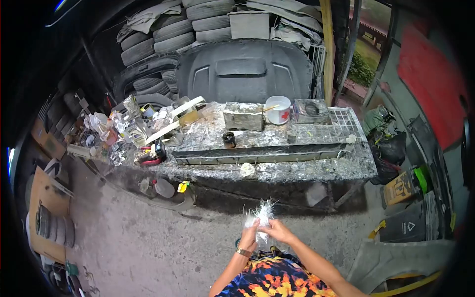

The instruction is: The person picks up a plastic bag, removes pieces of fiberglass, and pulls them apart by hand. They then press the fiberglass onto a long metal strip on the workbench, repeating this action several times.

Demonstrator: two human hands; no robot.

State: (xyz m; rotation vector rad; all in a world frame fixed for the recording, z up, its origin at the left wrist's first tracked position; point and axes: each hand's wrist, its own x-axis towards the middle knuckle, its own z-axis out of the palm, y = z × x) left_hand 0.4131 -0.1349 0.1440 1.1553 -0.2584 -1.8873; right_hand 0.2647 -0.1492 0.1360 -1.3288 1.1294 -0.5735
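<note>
My left hand point(249, 235), with a watch at the wrist, is closed on a tuft of white fiberglass strands point(265, 210). From the other side my right hand point(278, 231) pinches the same tuft. Loose ends of the strands stick up and out above my fingers, and some white material hangs below them. Both hands are in front of my body, short of the workbench point(316, 171). On the bench's near edge lies a small whitish clump point(247, 170), and a long dark channel-shaped piece point(257, 154) runs behind it.
A white bucket point(278, 111) with a stick across it, a block point(243, 117) and a dark jar point(229, 139) stand on the bench. Clutter and a cordless tool battery point(152, 153) lie at its left. A car hood point(242, 69) and stacked tires point(213, 22) are behind.
</note>
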